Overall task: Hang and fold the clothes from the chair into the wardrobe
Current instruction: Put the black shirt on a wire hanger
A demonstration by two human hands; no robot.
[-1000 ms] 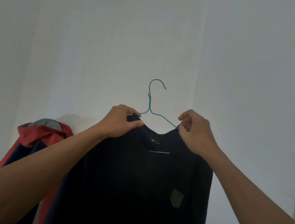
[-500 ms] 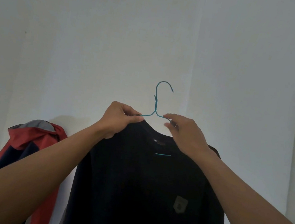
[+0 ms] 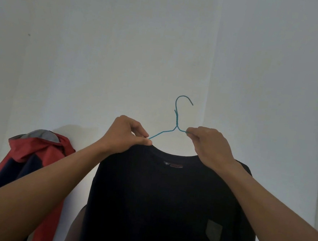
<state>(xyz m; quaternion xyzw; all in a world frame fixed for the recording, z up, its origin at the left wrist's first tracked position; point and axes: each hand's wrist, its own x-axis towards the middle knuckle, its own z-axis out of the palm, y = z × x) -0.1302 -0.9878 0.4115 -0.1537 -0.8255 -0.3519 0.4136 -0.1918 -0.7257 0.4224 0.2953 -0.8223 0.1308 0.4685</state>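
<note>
Both hands pinch a blue wire hanger (image 3: 176, 120): left hand (image 3: 126, 134) at 9 o'clock, right hand (image 3: 209, 144) at 3. Black sweater (image 3: 159, 204) hides its lower bar; hem cut off.

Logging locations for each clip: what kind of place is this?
Probably a bedroom or dressing corner at home: a plain white wall, a red jacket hanging against it, and a black sweater on a wire hanger.

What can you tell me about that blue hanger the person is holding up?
The hanger is thin teal-blue wire with a twisted neck and an open hook on top, catching nothing. It stands upright before a pale wall. Its sloping arms run into the collar of a dark sweater. The left hand and right hand each pinch an arm.
</note>
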